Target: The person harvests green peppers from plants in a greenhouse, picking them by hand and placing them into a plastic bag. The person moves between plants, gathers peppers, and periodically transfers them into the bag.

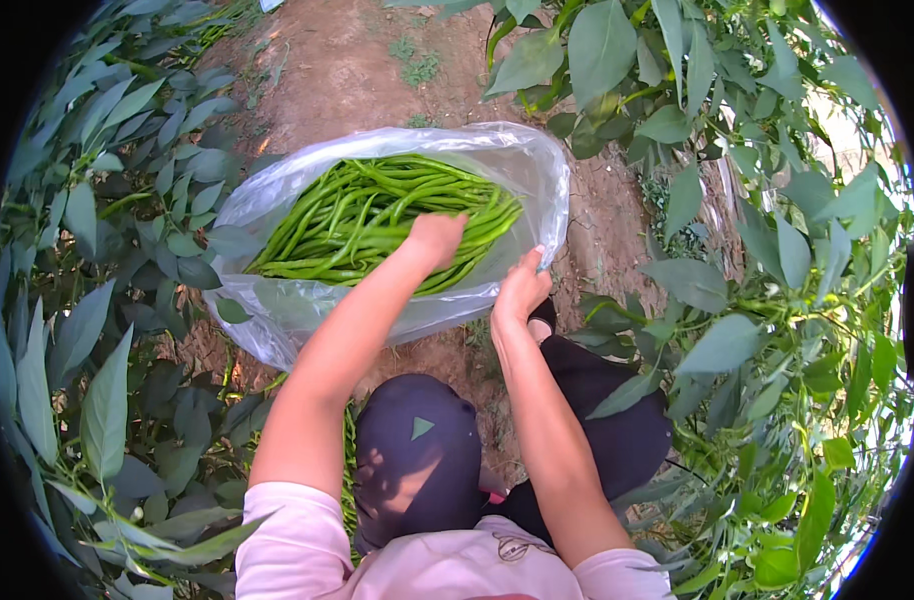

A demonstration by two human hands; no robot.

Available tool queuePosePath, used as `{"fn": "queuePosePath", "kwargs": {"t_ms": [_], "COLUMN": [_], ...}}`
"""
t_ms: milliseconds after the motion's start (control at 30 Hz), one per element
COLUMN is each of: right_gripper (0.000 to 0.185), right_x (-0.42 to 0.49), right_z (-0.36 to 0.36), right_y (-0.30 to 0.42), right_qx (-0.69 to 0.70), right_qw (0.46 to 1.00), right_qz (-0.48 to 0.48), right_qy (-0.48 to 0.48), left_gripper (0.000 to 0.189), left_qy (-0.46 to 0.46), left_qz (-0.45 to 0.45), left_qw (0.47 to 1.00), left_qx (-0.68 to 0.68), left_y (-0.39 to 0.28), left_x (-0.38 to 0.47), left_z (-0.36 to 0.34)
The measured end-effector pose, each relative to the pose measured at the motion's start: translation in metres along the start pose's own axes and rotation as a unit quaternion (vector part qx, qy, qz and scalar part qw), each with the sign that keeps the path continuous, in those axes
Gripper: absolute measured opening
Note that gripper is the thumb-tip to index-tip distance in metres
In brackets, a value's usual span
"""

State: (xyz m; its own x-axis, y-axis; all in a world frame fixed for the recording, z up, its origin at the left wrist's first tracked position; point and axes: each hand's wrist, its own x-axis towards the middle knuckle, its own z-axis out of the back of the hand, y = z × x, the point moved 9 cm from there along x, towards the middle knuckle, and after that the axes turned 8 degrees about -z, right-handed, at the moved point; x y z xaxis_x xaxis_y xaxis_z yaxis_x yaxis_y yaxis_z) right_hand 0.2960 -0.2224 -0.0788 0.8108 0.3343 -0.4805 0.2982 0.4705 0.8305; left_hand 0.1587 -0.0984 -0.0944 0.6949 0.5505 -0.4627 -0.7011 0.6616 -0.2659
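In front of me on the ground lies a wide-mouthed clear plastic bag (pixel 536 176), its rim rolled outward. Long green chili peppers (pixel 352 225) fill its middle, mostly lying lengthwise. My left hand (pixel 436 236) reaches in over the near rim and rests on the peppers toward their right side. Its fingers point down and are partly hidden, so whether they grip any peppers is unclear. At the bag's near right corner, my right hand (pixel 521 289) grips the plastic rim, thumb on top.
Leafy pepper plants crowd the left (pixel 97 225) and right (pixel 727 300) sides, some leaves overhanging the bag. Bare soil (pixel 322 82) runs between the rows, with small weeds (pixel 416 64). My bent knee (pixel 416 450) is close to the bag's near side; more peppers (pixel 348 465) show beside it.
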Motion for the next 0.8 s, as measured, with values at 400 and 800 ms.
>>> {"fn": "queuePosePath", "kwargs": {"t_ms": [400, 800], "right_gripper": [0.04, 0.046], "right_x": [-0.016, -0.021], "right_z": [0.004, 0.005], "right_y": [0.007, 0.007], "right_qx": [0.075, 0.109], "right_qw": [0.997, 0.994], "right_qz": [0.009, -0.002], "right_qy": [0.011, 0.022], "left_gripper": [0.028, 0.017], "left_qy": [-0.072, -0.248], "left_qz": [0.041, 0.097], "left_qw": [0.993, 0.963], "left_qx": [-0.08, -0.027], "left_y": [0.029, 0.057], "left_x": [-0.016, -0.038], "left_z": [-0.033, 0.011]}}
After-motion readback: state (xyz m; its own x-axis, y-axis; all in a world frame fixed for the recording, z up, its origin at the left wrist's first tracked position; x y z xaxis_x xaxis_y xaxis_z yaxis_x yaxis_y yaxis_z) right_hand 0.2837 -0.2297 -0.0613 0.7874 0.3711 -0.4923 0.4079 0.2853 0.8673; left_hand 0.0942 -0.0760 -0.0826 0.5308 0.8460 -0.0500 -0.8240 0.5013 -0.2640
